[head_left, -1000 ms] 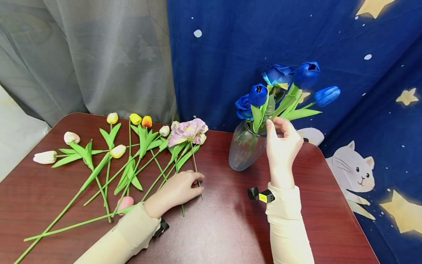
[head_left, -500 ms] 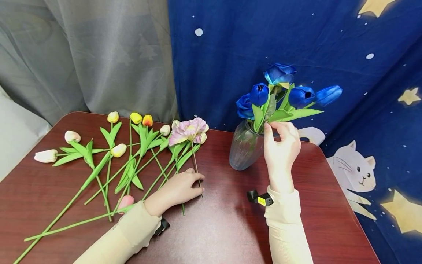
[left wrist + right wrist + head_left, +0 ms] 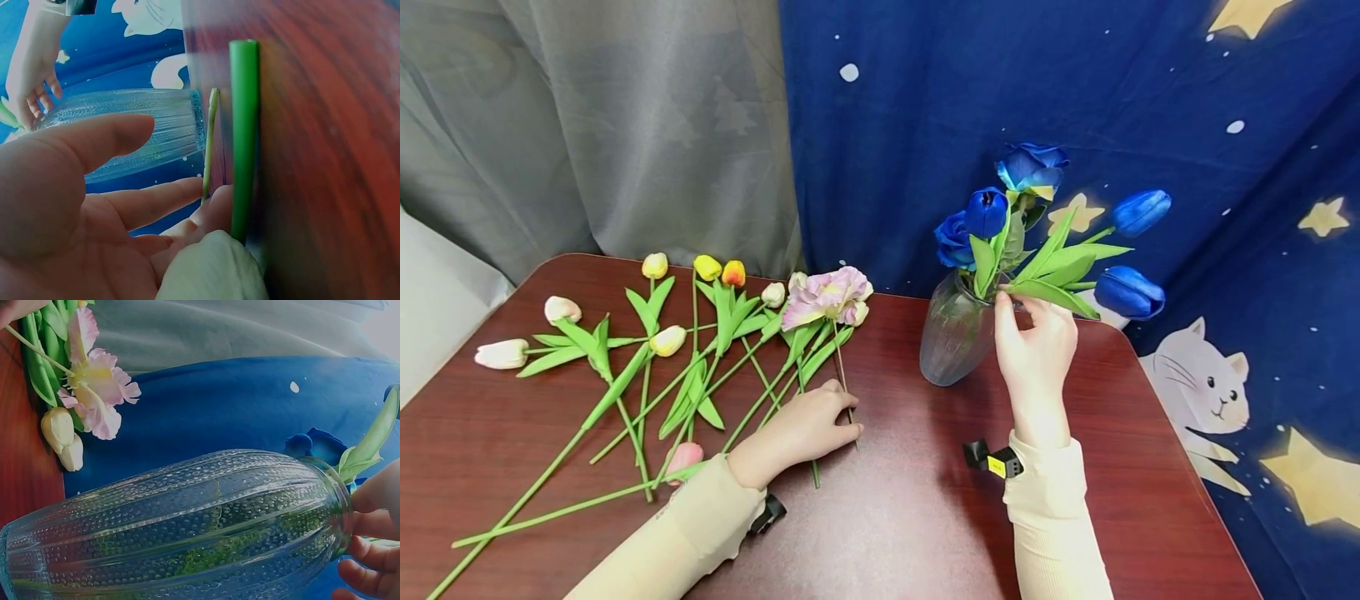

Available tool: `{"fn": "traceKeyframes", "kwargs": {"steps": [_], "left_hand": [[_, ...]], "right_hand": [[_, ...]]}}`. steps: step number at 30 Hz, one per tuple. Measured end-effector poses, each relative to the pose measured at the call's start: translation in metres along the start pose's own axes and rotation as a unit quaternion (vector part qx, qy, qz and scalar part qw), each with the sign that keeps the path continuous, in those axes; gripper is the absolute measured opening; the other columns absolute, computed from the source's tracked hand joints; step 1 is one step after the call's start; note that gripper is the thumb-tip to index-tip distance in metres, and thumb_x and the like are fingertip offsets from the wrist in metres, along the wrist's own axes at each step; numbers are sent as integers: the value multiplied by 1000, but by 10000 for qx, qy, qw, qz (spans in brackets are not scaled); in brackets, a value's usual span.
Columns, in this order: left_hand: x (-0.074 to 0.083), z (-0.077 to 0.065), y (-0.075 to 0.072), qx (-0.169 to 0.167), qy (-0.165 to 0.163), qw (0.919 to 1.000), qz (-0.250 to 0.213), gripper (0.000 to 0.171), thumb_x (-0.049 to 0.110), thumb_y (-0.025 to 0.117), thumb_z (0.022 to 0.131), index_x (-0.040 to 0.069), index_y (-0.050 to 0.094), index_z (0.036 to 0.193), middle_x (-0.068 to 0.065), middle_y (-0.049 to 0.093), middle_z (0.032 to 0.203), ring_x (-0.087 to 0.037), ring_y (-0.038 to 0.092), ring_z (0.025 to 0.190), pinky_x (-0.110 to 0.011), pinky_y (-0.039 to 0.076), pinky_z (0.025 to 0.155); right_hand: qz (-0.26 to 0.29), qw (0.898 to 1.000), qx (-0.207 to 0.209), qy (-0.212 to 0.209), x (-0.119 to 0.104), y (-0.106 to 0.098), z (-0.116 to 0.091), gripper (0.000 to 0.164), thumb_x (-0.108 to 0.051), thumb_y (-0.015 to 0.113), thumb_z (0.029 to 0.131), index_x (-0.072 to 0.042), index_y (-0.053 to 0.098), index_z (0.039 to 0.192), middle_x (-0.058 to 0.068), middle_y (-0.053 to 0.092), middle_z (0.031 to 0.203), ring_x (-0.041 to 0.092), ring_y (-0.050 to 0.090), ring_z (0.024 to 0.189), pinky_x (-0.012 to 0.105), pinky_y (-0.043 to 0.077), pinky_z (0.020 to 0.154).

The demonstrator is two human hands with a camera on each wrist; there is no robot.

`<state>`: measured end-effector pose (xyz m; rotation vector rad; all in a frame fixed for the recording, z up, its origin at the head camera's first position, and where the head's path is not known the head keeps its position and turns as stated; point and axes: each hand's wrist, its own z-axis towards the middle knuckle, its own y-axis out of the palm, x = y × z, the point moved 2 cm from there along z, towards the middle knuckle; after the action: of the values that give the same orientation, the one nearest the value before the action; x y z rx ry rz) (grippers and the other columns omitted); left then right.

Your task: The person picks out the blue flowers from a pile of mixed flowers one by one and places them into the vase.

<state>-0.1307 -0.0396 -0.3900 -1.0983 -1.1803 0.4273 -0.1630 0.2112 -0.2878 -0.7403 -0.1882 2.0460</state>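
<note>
A clear textured glass vase [image 3: 953,337] stands on the table, holding blue roses [image 3: 1032,167] and blue tulips [image 3: 987,212]. At its mouth my right hand [image 3: 1037,362] pinches a blue tulip [image 3: 1129,292] low on its stem; the bloom leans out over the table's right side. In the right wrist view, fingertips [image 3: 369,550] are beside the vase rim. My left hand [image 3: 801,429] rests on the table by the thin stem of a pale purple flower [image 3: 826,298]. The left wrist view shows its thumb [image 3: 119,137] apart from the fingers, not closed on the stem.
Several loose tulips in white, yellow, orange and pink lie across the left of the table [image 3: 895,517], such as a pink tulip [image 3: 685,461] near my left sleeve. A grey curtain [image 3: 677,125] and a starry blue curtain [image 3: 910,133] hang behind.
The blue tulip in my right hand has swung from upright down to the right, below the other right-hand tulip. My right hand has lowered slightly. The left hand has stayed put.
</note>
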Motion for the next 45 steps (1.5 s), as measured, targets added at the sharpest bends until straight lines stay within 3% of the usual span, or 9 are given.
{"fn": "traceKeyframes", "kwargs": {"steps": [7, 12, 18, 26, 35, 45], "left_hand": [[-1, 1, -1, 74, -65, 9999, -75, 35, 24, 67, 84, -1, 69, 109, -6, 58, 94, -21, 60, 82, -38, 48, 77], [-1, 2, -4, 423, -93, 9986, -310, 24, 15, 65, 83, -2, 72, 98, -11, 65, 95, -28, 63, 94, -40, 49, 83], [-2, 3, -9, 966, -284, 9927, -671, 11, 7, 67, 81, 2, 74, 89, -3, 68, 83, -18, 63, 79, -34, 50, 72], [-2, 2, -15, 1655, -333, 9793, -1115, 9, -1, 68, 76, 2, 74, 82, 4, 62, 66, -9, 55, 61, -28, 47, 59], [-2, -1, -21, 2039, -260, 9698, -1313, 12, -3, 63, 75, 2, 71, 83, 4, 58, 64, -10, 54, 60, -27, 46, 58], [-7, -9, -31, 2246, -487, 9529, -1977, 15, -5, 60, 78, 0, 68, 89, 1, 58, 64, -7, 57, 47, -24, 48, 55]], "right_hand": [[512, 9985, 166, -24, 1, -2, -4, 14, -8, 66, 83, -3, 76, 91, 8, 71, 90, 27, 63, 71, 35, 45, 69], [693, 9974, 98, 171, 3, -3, -6, 14, -7, 67, 82, -2, 75, 93, 5, 69, 97, 24, 61, 71, 30, 45, 67], [597, 9963, -223, 577, 5, -3, -8, 25, -15, 69, 82, -4, 72, 105, 6, 68, 104, 22, 59, 76, 38, 46, 69], [496, 9949, -385, 785, 11, 1, -19, 48, -20, 75, 79, -7, 60, 123, 14, 59, 107, 23, 58, 83, 35, 45, 72], [723, 9938, -343, 766, 20, 12, -39, 66, -23, 81, 75, -2, 45, 126, 15, 50, 113, 22, 50, 105, 33, 43, 79], [1143, 9838, -745, 1162, 28, 20, -48, 76, -22, 84, 73, -2, 42, 133, 12, 53, 125, 21, 50, 115, 41, 44, 88]]}}
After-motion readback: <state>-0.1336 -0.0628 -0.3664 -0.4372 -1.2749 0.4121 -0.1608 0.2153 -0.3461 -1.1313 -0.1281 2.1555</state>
